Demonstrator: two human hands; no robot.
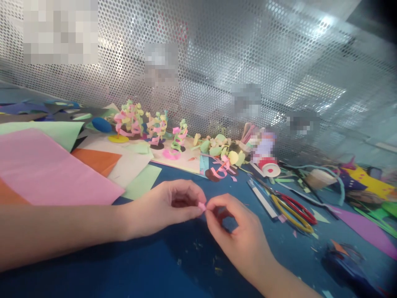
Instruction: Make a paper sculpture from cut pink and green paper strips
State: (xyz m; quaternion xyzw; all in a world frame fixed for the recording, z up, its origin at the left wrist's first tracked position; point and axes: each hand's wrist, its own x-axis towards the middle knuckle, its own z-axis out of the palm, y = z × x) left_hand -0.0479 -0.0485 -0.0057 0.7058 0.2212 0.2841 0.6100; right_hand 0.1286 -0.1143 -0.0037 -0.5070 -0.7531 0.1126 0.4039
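Note:
Between my two hands is a small pink paper piece (201,206), held above the blue table. My left hand (173,203) pinches it between thumb and fingertips. From the other side, my right hand (235,223) has thumb and index finger pressed together at the piece's right edge. Beyond the hands, a pink and yellow curled-paper figure (223,165) lies by a dark round base. Several standing curled-paper figures (130,120) are farther back on round bases. Scissors (293,211) with red and yellow handles lie right of my hands, beside a white strip (263,200).
Pink sheets (58,169), an orange sheet (97,160) and green sheets (142,181) spread over the left. At lower right sits a dark blue tool (347,265). A red-and-white roll (269,167) and paper scraps lie at right. A perforated metal screen (201,62) rises behind.

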